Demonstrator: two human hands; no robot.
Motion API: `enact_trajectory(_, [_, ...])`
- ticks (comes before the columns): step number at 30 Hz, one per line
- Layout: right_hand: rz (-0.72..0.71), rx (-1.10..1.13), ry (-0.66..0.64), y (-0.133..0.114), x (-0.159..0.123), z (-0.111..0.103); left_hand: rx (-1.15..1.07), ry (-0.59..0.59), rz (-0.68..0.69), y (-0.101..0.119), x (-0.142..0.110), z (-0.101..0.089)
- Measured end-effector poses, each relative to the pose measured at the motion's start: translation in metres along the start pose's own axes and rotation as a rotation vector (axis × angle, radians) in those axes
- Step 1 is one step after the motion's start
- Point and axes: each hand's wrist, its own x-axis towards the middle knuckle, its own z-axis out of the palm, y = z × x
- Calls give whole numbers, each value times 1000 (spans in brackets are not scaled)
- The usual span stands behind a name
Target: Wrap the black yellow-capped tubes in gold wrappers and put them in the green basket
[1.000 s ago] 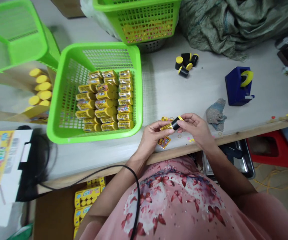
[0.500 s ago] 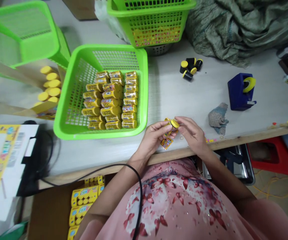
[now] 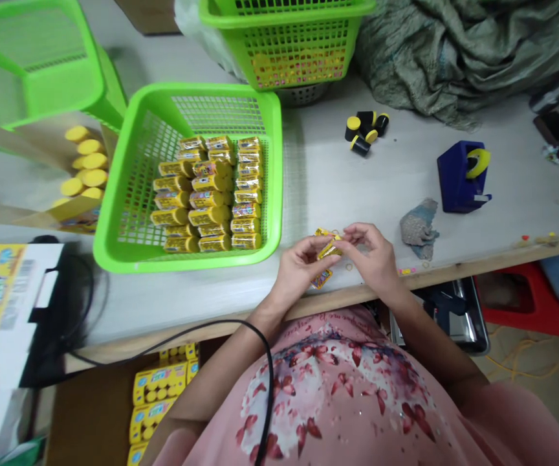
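Note:
Near the table's front edge, my left hand (image 3: 299,266) and my right hand (image 3: 371,257) meet around a small yellow canister (image 3: 328,248). Printed yellow wrapping shows on its side, and fingers of both hands pinch it from either end. Just beneath my hands lie flat printed yellow labels (image 3: 322,279), partly covered by my fingers. Left of my hands, a green basket (image 3: 279,194) holds several rows of wrapped yellow canisters (image 3: 208,215). Beyond my right hand, a loose group of black canisters with yellow lids (image 3: 360,145) rests on the table.
A blue tape dispenser (image 3: 455,178) and a crumpled grey-blue cloth (image 3: 419,226) are on the right. Another green basket (image 3: 303,39) stands at the back beside a dark green sack (image 3: 435,58). A carton (image 3: 83,213) with yellow-lidded canisters is on the left; a black cable (image 3: 187,327) crosses the front edge.
The canister has turned in my fingers: its yellow lid faced up before, and now its printed yellow side shows. My right hand has tilted over it. The view has shifted slightly.

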Motion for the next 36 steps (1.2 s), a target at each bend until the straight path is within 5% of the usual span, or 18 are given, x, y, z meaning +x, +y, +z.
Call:
enact_trajectory(4, [-216,-295,-46,-3,-1,2,50,78,43,0,3,4])
enact_trajectory(8, [-449,-453,-72,-6,-9,11,-97,24,6,4,5,3])
enact_trajectory(14, [-473,-358,-50,-2,-14,16,-276,-210,-308,8,5,-2])
enact_trajectory(17, [-545,-347,-67,-4,-13,12,-277,-232,-349,9,5,-4])
enact_trajectory(21, [-634,-372,-1,-4,-14,12,-298,-206,-348,10,6,-3])
enact_trajectory(28, [-586,-389,-6,-2,-15,14,-281,-32,-300,9,3,1])
enact_trajectory(36, [-596,-439,-75,3,-15,22,12,183,2,1,5,6])
